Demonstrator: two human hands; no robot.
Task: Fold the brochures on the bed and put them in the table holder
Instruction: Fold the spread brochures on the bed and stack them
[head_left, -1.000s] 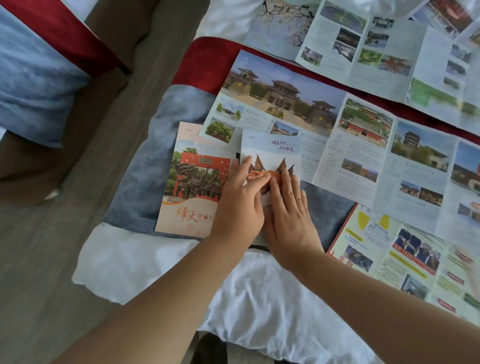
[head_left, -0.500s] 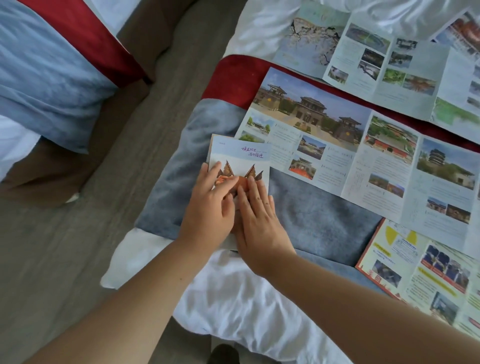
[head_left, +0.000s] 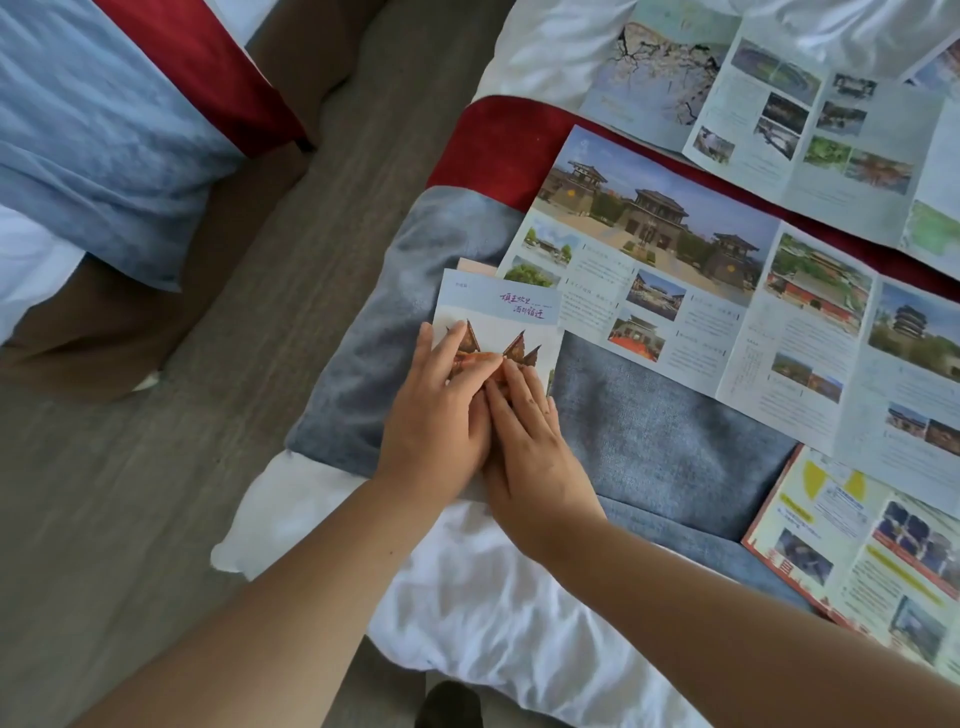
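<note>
Orange panel folded shut since earlier; pale-blue paper brochure (head_left: 498, 306) pressed under flat left hand (head_left: 436, 415), right hand (head_left: 524, 441). Crooked crease risked: soft grey blanket (head_left: 649, 415).

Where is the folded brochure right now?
Centre of the head view: the folded brochure lies on the grey runner, pressed under the left hand and right hand, just left of the open temple brochure.

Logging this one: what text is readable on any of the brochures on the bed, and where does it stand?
"項王故里": purple brush lettering, upper line, on the folded brochure cover.
"酒都宿迁": lower line, same cover; likely, not certain.
Small print at that cover's top left: unreadable.
Open temple brochure: print too small to read.
Upper open brochure: blurred.
Yellow-and-red brochure: labels blurred.
</note>
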